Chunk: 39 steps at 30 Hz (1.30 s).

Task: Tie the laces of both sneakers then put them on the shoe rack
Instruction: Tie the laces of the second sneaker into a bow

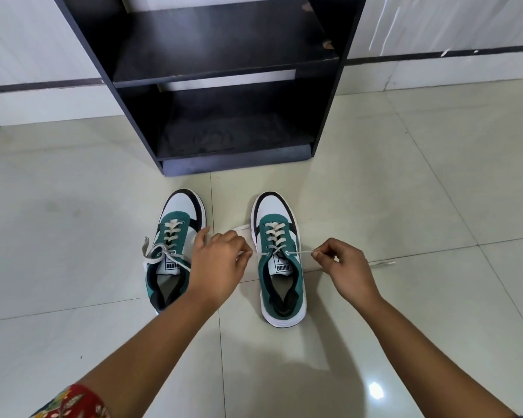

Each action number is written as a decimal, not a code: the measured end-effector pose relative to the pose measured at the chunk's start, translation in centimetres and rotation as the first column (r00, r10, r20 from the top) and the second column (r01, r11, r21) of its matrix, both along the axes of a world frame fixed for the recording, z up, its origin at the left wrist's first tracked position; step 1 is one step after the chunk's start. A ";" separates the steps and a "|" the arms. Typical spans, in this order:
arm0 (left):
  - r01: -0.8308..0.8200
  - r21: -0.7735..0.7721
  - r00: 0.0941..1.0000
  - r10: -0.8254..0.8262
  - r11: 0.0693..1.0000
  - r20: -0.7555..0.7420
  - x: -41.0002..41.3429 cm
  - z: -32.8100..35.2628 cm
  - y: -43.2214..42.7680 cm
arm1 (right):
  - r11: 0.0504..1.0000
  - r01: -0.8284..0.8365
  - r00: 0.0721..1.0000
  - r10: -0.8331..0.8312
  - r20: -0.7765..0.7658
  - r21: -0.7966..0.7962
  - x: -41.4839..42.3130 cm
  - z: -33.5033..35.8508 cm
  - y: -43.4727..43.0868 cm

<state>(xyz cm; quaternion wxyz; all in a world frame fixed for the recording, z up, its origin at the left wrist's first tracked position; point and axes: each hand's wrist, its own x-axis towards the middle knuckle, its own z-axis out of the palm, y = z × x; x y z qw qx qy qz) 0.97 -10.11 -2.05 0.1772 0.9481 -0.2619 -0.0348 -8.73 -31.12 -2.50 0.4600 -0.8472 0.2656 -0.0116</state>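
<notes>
Two green, white and black sneakers stand side by side on the floor, toes toward the black shoe rack (323,95). The left sneaker (175,233) has its laces tied in a bow. The right sneaker (280,267) has its laces loose. My left hand (218,263) sits between the shoes, fingers pinched on the right sneaker's left lace end. My right hand (341,263) pinches the right lace end (301,252), pulled taut out to the right. A lace tip trails on the floor past each hand.
The rack has an upper shelf (224,52) and a lower shelf (233,137), both without shoes. Glossy pale floor tiles (73,236) surround the shoes. A white wall with a dark skirting strip runs behind the rack.
</notes>
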 end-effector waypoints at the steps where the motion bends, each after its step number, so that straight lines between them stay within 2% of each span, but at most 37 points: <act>1: 0.001 0.018 1.000 -0.001 1.000 -0.004 0.0 -0.2 0.2 | 0.999 0.021 1.000 -0.021 -0.013 0.029 -0.2 -0.2 -0.2; 6: -0.012 0.116 1.000 0.014 0.993 -0.014 -0.1 -0.6 0.9 | 0.992 0.104 0.994 -0.100 -0.049 0.068 -0.9 -0.7 -0.8; 10: -0.009 0.204 1.000 0.013 0.979 -0.015 0.0 -0.8 1.5 | 0.993 0.105 0.992 -0.101 -0.075 0.049 -0.8 -1.0 -0.7; 14: -0.012 0.230 1.000 0.014 0.973 -0.006 0.0 -0.7 1.6 | 0.992 0.111 0.991 -0.106 -0.084 0.060 -0.8 -1.1 -1.0; 17: -0.002 0.192 1.000 0.001 0.981 0.004 0.1 -0.9 1.3 | 0.994 0.098 0.990 -0.093 -0.103 0.043 -1.2 -1.9 -0.8; 18: 0.001 0.173 1.000 -0.002 0.985 0.003 0.0 -1.0 1.2 | 0.998 0.060 0.992 -0.059 -0.107 0.005 -1.3 -2.1 -0.6; 20: -0.003 0.121 0.999 -0.002 0.993 0.046 -0.3 -1.3 1.1 | 0.983 -0.026 0.998 0.013 -0.067 -0.183 -1.5 -2.2 -0.1; 22: -0.054 -0.030 0.994 0.056 0.998 0.099 -0.9 -0.9 0.7 | 0.924 -0.002 0.999 0.022 0.049 -0.383 -1.8 -1.5 0.3; 23: -0.107 -0.127 0.992 0.114 0.986 0.048 -1.3 -0.4 0.5 | 0.912 0.042 0.996 -0.006 0.090 -0.409 -2.0 -0.9 0.5; 25: -0.293 -0.257 0.939 0.226 0.921 -0.260 -1.8 0.0 0.2 | 0.950 0.061 0.998 -0.066 -0.005 -0.306 -2.1 -0.3 1.2; 27: -0.481 -0.266 0.760 0.246 0.835 -0.602 -2.0 -0.2 -0.4 | 0.994 0.106 0.982 -0.102 -0.157 0.021 -1.7 -0.4 2.1; 29: -0.600 -0.252 0.591 0.208 0.759 -0.779 -1.9 -0.5 -1.2 | 0.925 0.238 0.966 -0.195 -0.167 0.297 -0.4 -0.7 2.8; 30: -0.627 -0.250 0.550 0.192 0.738 -0.813 -1.9 -0.5 -1.7 | 0.875 0.294 0.955 -0.249 -0.163 0.384 0.4 -0.7 3.1; 32: -0.625 -0.254 0.552 0.188 0.738 -0.812 -1.7 -0.4 -2.9 | 0.808 0.349 0.937 -0.309 -0.164 0.475 1.9 -0.3 3.6; 36: -0.595 -0.205 0.587 0.246 0.777 -0.771 -1.2 -0.3 -4.5 | 0.804 0.345 0.938 -0.316 -0.144 0.484 3.6 0.3 4.1; 39: -0.644 -0.226 0.550 0.238 0.731 -0.800 -1.1 0.2 -5.0 | 0.801 0.303 0.952 -0.279 -0.126 0.516 3.5 0.8 4.1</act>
